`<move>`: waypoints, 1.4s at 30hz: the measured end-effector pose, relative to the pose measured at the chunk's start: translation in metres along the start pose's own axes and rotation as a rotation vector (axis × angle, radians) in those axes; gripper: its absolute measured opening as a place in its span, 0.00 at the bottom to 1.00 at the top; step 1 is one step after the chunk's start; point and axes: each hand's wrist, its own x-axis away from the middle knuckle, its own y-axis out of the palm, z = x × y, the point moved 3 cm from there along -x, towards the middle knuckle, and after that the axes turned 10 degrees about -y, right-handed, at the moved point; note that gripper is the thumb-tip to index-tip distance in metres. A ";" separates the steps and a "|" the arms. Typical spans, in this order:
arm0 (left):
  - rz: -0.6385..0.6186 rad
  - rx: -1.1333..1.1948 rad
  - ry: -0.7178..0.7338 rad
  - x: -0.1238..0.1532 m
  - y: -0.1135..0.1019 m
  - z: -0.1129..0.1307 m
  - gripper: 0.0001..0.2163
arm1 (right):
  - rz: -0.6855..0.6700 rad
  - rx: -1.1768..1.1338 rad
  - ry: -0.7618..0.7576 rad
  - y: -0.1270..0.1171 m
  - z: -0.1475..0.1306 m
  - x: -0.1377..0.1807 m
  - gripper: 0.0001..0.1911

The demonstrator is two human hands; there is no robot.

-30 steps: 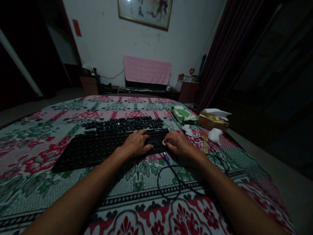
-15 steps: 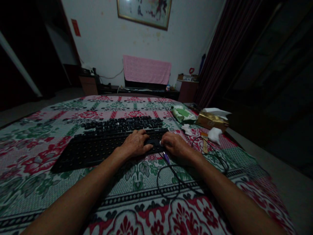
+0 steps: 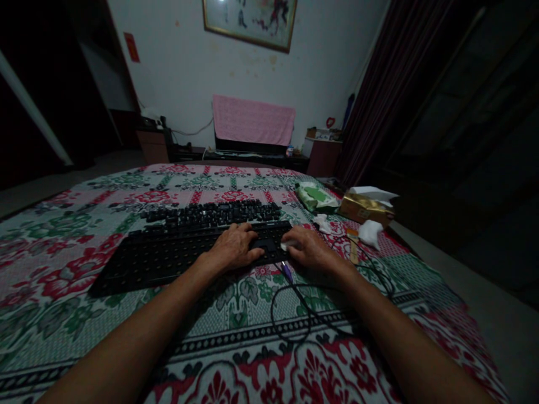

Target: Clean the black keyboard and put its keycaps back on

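Note:
A black keyboard with its keycaps off lies on the patterned cloth, its yellowish key posts bare. My left hand rests across its right half, fingers stretched out and thumb apart. At the keyboard's right end, my right hand is closed around a small white wad of tissue against the keys area; part of the wad is hidden by the fingers. Loose black keycaps are heaped along the keyboard's far side. A purple cable plug lies just below the right hand.
A black cable loops over the tablecloth on the near side. To the right are a green wipes pack, a gold tissue box, crumpled white tissues and a flat brush.
My right hand has shifted slightly to the right with the white wad, its fingers showing more of it. My left hand and the keyboard have stayed in place.

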 end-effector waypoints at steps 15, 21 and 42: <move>-0.017 -0.020 -0.022 -0.002 0.001 -0.002 0.23 | -0.086 0.078 0.078 -0.003 0.003 0.001 0.11; -0.010 -0.020 -0.015 -0.001 0.001 -0.001 0.23 | -0.094 0.057 0.128 -0.004 0.012 0.003 0.08; -0.028 -0.016 -0.005 -0.002 0.001 -0.002 0.25 | 0.015 0.045 0.171 -0.003 0.038 0.011 0.14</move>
